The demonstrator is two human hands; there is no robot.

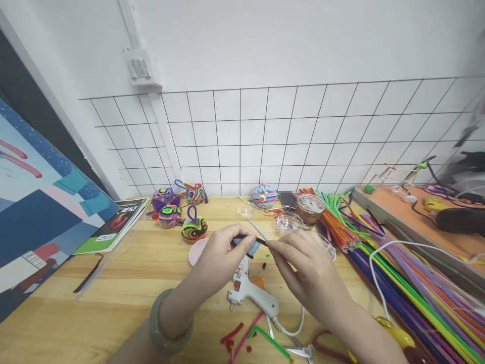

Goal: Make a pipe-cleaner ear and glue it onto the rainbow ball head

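Note:
A short black pipe cleaner (260, 241) stretches between my two hands above the table. One end is pinched in the fingers of my left hand (224, 253). My right hand (308, 263) grips the other end between thumb and forefinger. Under them lies a white glue gun (257, 297), its nozzle end partly hidden by my left hand. Just behind the fingers are a small blue piece (253, 248) and a pale blue stick (257, 228). A pink round dish (196, 251) shows beside my left wrist.
Pipe cleaners (409, 283) in many colours fill the right side. Scissors (301, 350) and red scraps (232, 333) lie in front. Several decorated ornaments (194, 230) stand at the back left, near a green magazine (113, 227). Clear bowls (289, 222) sit behind my right hand.

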